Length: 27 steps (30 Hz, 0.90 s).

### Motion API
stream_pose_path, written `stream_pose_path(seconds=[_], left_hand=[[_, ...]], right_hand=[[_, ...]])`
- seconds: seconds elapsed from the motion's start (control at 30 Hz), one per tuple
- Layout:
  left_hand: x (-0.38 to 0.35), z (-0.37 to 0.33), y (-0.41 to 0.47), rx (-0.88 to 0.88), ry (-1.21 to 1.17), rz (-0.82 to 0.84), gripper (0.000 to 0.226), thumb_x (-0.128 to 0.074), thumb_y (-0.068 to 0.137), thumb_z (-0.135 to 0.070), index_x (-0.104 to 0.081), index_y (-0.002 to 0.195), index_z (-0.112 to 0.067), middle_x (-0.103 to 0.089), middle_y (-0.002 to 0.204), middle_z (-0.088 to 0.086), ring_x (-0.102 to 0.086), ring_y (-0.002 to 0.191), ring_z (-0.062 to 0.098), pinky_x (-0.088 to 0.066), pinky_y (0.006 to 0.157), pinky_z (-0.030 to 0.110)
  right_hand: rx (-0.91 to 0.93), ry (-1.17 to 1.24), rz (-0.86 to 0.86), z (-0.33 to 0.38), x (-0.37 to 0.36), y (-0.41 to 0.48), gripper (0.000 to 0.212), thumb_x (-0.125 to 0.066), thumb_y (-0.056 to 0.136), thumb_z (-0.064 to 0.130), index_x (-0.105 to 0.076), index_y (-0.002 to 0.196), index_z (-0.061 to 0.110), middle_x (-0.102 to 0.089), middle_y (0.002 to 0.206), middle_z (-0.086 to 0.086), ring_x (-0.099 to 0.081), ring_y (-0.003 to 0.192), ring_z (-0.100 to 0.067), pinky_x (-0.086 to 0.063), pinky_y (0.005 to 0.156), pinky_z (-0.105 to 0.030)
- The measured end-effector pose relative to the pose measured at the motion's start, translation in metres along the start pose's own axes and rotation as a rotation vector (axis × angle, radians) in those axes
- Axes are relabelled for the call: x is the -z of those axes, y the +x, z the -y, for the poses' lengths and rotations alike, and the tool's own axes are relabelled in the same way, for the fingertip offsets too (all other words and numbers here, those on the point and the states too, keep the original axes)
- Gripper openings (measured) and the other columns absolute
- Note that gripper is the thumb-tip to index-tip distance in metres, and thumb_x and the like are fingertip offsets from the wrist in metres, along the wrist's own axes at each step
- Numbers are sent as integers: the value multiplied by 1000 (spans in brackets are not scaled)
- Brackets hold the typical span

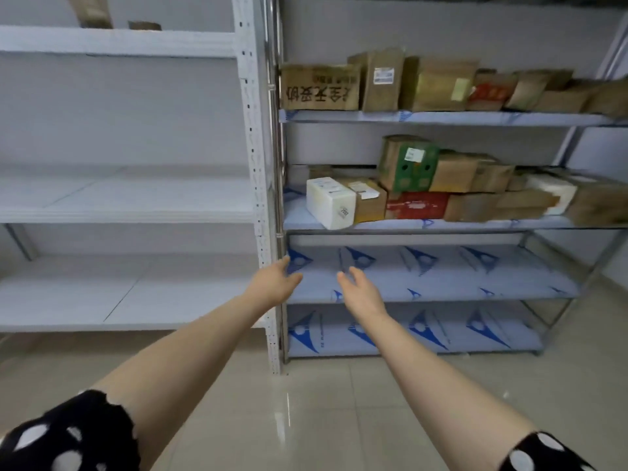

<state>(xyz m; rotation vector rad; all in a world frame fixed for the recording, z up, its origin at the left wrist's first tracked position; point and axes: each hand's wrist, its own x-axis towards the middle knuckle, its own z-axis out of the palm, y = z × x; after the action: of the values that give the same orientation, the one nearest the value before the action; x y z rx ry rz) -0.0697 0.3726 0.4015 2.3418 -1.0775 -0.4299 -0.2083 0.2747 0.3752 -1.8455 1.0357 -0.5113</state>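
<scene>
Both my arms reach forward toward a metal shelf rack [431, 297]. My left hand [277, 282] is open with relaxed fingers, level with the rack's left post. My right hand [360, 292] is open too, palm turned inward, in front of the bare third shelf. Neither hand holds or touches anything. One shelf higher, a white box [331, 202] with a label stands at the left end, next to several cardboard boxes [472, 185] and a flat red box [416, 205].
The upper shelf carries a row of brown cartons [321, 87]. On the left stands a white shelf unit [129, 202] with bare boards. The two lowest boards of the right rack, covered in blue-printed film [418, 329], hold nothing. A glossy tiled floor [306, 413] lies below.
</scene>
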Motion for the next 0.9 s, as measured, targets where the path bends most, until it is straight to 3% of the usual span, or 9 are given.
stream_pose_path(seconds=[0.33, 0.5, 0.73, 0.9], left_hand=[[-31, -71, 211, -91, 5, 26, 59, -46, 99, -36, -24, 151, -20, -47, 142, 9, -54, 118, 28, -42, 90, 28], [-28, -92, 304, -76, -4, 28, 61, -50, 98, -31, -25, 150, -14, -41, 148, 11, -42, 132, 29, -34, 104, 33], [-37, -109, 389, -12, -11, -5, 58, -45, 100, -36, -24, 151, -19, -36, 151, 9, -39, 134, 28, -35, 103, 34], [-39, -120, 435, 38, -25, -32, 57, -44, 100, -35, -25, 151, -17, -31, 154, 10, -35, 137, 29, -31, 106, 33]], right_hand=[[-36, -27, -67, 9, 58, 191, 47, -32, 103, 34, -33, 146, 15, -38, 150, -5, -37, 135, -24, -31, 105, -33], [-3, -48, -34, 22, 64, 280, 42, -32, 103, 30, -38, 142, 14, -44, 144, -7, -41, 130, -26, -35, 99, -34], [28, -100, 32, 19, 68, 384, 36, -34, 101, 28, -50, 132, 16, -57, 130, -7, -53, 115, -25, -43, 88, -33], [78, -193, 64, 22, 78, 447, 39, -31, 102, 26, -45, 136, 10, -51, 135, -13, -50, 120, -30, -43, 99, -39]])
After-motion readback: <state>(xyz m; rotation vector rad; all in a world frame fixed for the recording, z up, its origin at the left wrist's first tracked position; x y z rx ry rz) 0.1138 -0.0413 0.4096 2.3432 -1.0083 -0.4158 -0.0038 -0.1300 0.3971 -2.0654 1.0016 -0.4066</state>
